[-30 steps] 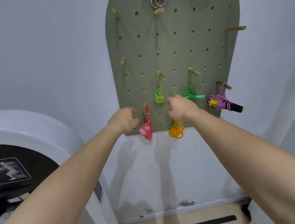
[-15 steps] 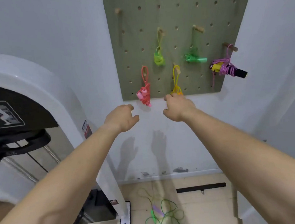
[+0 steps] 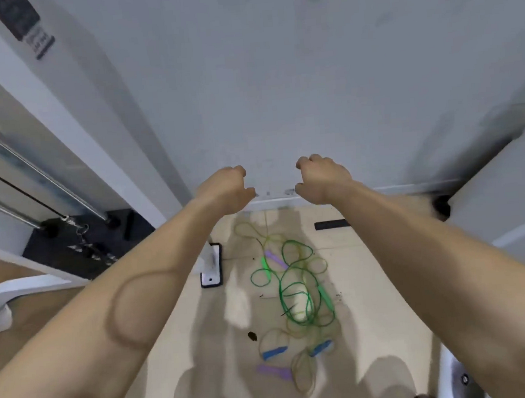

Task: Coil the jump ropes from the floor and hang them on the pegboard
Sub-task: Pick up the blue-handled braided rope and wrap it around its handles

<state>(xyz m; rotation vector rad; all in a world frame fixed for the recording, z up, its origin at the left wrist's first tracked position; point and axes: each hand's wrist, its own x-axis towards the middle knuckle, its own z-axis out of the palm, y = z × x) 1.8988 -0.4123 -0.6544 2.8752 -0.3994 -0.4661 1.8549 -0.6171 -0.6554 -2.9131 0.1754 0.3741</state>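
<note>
My two bare forearms reach forward from the bottom of the view. The left grip (image 3: 227, 187) has its fingers loosely curled downward and holds nothing. The right grip (image 3: 322, 178) is the same, loosely curled around nothing. The two hang near each other but apart, in front of the foot of the wall (image 3: 277, 87).

Under my arms is the beige floor (image 3: 381, 283). The jump ropes lie on it in one loose tangle, between my forearms in the view. Closest to me is a purple handle (image 3: 273, 370), with pale thin loops just beside it. A little farther are the left blue handle (image 3: 275, 352) and the right blue handle (image 3: 321, 348). Beyond them the green rope (image 3: 297, 293) lies in many loops, with a green handle (image 3: 325, 296) on its right side. Farther on, a second purple handle (image 3: 275, 258) lies just beside a bright green handle (image 3: 264, 263). A pale yellow loop (image 3: 251, 231) reaches almost to the wall. I cannot tell which handle belongs to which rope.

Left of the tangle stands a white foot plate (image 3: 211, 265) with a black edge. A black strip (image 3: 330, 224) lies near the wall.
</note>
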